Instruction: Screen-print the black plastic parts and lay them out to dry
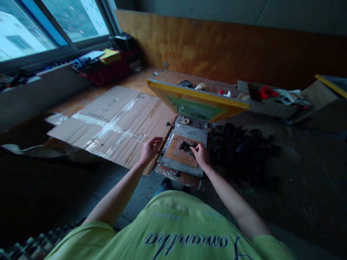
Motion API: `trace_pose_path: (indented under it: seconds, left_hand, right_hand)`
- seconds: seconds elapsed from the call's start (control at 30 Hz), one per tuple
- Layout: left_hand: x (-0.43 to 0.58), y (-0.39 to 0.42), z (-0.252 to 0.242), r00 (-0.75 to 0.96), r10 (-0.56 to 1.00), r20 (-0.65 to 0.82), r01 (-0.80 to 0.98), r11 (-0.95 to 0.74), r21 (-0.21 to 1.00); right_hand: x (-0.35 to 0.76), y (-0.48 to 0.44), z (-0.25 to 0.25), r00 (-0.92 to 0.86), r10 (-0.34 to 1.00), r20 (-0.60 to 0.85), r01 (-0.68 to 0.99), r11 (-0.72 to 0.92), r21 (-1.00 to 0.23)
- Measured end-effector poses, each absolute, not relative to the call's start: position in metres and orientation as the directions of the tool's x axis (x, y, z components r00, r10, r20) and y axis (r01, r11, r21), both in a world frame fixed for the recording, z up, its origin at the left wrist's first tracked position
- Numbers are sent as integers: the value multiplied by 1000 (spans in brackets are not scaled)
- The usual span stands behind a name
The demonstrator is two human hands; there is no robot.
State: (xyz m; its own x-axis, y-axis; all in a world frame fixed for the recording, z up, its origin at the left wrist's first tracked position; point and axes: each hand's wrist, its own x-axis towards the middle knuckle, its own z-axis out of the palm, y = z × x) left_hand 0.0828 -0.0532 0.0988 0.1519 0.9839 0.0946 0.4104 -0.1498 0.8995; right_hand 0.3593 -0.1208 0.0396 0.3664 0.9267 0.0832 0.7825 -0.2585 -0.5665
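Note:
Pinched in my right hand (201, 154) is the end of a small black piece (185, 146), whose exact kind I cannot make out. It lies over a brown board (173, 153) fixed on a grey metal plate (180, 165). My left hand (150, 148) hovers just left of the plate, near the cardboard's edge, fingers loosely curled and holding nothing that I can see. Behind the plate a screen-printing frame (197, 99) with yellow-taped edges and green mesh stands tilted up. A roll of tape (185, 121) rests at the plate's back.
Flattened cardboard (116, 119) covers the table on the left. To the right lies a heap of black pieces (241, 151). An open carton (271, 103) with red and white items stands at the back right. A wooden panel (217, 50) rises behind the table.

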Motion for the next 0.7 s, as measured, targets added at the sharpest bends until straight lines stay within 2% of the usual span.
trace_pose_path:
  seconds: [0.1,0.27,0.37,0.47,0.53,0.6,0.7]
  left_hand:
    - [88,-39,111,167,975,143,343,-194,919]
    - [99,-4,142,187,947,260,223,-299,928]
    - [102,20,165,88,935,345,109,-353,929]
    - [108,43,191,10,934,357,-27,-356,934]
    - [115,55,206,54,942,330,-101,-324,941]
    - [123,60,217,153,943,294,-124,-277,953]
    - [131,57,221,269,929,252,-109,-231,967]
  right_hand:
    - [358,-120,42,309,944,114,850,-221,-478]
    - [352,-112,55,116,978,171,934,-49,-353]
    - [346,-108,61,40,982,186,958,15,-287]
    - [335,-102,58,-80,967,243,952,146,-267]
    - [324,-97,50,-209,944,256,929,273,-249]
    - [315,-95,41,-334,921,202,901,374,-219]
    - [318,-102,34,-349,929,125,913,367,-178]
